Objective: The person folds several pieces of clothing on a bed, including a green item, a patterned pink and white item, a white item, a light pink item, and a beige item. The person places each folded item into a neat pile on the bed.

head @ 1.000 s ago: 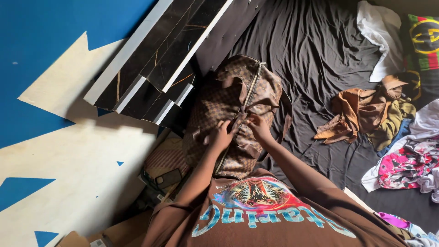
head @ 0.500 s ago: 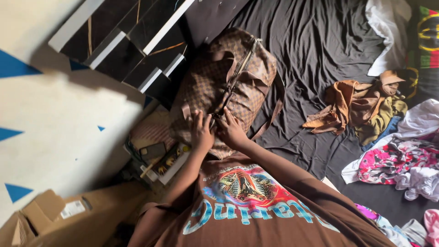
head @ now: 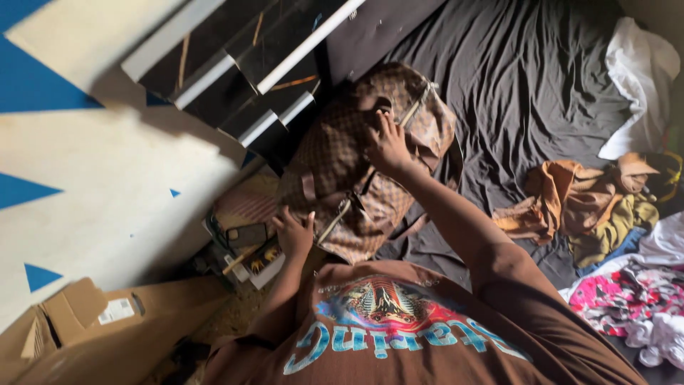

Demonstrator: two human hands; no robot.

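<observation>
Brown checkered duffel bag (head: 342,164) is gripped at its near end by the left hand (head: 293,234); its top is pressed by the right hand (head: 388,146), fingers spread.

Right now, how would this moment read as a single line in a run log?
left hand: on near end of checkered brown duffel bag | right hand: on bag top by zipper | bag: on dark bedsheet

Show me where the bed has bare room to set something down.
The dark sheet is bare between the brown checkered bag, the white cloth and the brown garments. The right edge is crowded with clothes; the floor left of the bag is cluttered.
</observation>
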